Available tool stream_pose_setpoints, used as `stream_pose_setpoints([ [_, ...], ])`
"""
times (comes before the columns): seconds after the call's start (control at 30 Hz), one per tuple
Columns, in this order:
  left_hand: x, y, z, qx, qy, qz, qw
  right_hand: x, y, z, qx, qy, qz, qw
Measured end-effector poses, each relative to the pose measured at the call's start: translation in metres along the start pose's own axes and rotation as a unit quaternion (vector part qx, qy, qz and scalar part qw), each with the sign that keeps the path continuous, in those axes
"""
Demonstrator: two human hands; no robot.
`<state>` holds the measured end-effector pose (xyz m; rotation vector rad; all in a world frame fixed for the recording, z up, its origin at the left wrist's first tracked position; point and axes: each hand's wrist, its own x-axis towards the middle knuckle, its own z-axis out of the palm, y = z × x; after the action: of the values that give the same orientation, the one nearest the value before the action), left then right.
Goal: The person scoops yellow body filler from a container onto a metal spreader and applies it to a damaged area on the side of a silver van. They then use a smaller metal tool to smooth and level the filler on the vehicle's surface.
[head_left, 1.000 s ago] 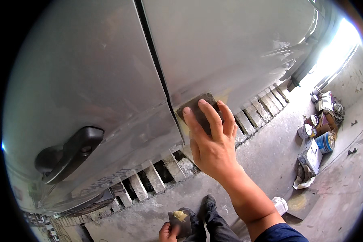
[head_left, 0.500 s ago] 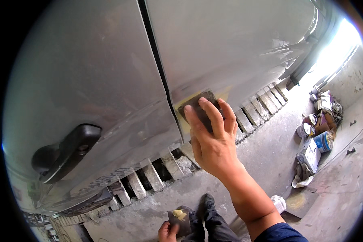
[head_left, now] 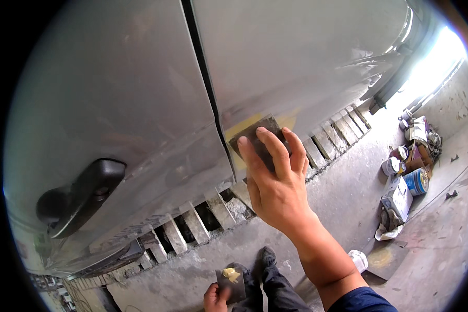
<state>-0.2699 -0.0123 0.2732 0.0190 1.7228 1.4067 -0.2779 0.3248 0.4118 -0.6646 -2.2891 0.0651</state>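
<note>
My right hand (head_left: 281, 190) reaches up to the grey vehicle body (head_left: 291, 57), its fingers spread over the back of a dark flat spreader (head_left: 255, 138) and pressing it to the panel. Yellow filler (head_left: 291, 120) is smeared on the panel around the spreader, just right of the dark gap between two panels. Low in the picture, my left hand (head_left: 214, 299) grips a dark square plate (head_left: 237, 291) by its left side. A lump of yellow putty (head_left: 231, 274) lies on that plate. The spreader's lower part is hidden behind my right fingers.
A black handle (head_left: 91, 195) juts from the body at left. Below it runs a slatted floor channel (head_left: 195, 226) with open gaps. Paint cans (head_left: 416, 182), a white box (head_left: 398, 199) and rags stand along the right side. A flat board (head_left: 387, 262) lies near my right arm.
The view has shifted slightly, and the black handle appears a little lower and farther left. Both hands hold nearly the same places, the spreader still against the panel.
</note>
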Motion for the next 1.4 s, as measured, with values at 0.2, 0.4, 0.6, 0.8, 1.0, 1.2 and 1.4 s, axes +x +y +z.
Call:
stream_pose_setpoints([
  [0.2, 0.007, -0.006, -0.004, -0.013, 0.013, 0.051, 0.999, -0.006, 0.002, 0.005, 0.005, -0.002, -0.002, 1.0],
  [0.4, 0.016, 0.018, 0.002, -0.139, 0.018, 0.036, 0.99, -0.015, 0.005, 0.008, 0.008, -0.011, -0.006, 1.0],
  [0.6, 0.034, 0.076, 0.023, -0.229, -0.038, 0.128, 0.964, -0.028, 0.008, -0.003, 0.008, -0.04, 0.006, 0.999],
  [0.8, 0.03, 0.146, 0.062, -0.352, -0.091, 0.183, 0.913, -0.062, -0.008, -0.058, 0.474, -0.163, -0.013, 0.865],
  [1.0, 0.034, 0.174, 0.063, -0.338, -0.139, 0.274, 0.889, -0.085, 0.015, -0.04, 0.428, -0.224, -0.048, 0.874],
  [1.2, 0.027, 0.164, 0.051, -0.325, -0.102, 0.263, 0.903, -0.026, 0.014, -0.017, 0.051, 0.051, -0.013, 0.997],
  [1.4, 0.028, 0.124, 0.039, -0.313, -0.064, 0.208, 0.925, 0.004, 0.014, 0.002, 0.017, 0.118, -0.042, 0.992],
])
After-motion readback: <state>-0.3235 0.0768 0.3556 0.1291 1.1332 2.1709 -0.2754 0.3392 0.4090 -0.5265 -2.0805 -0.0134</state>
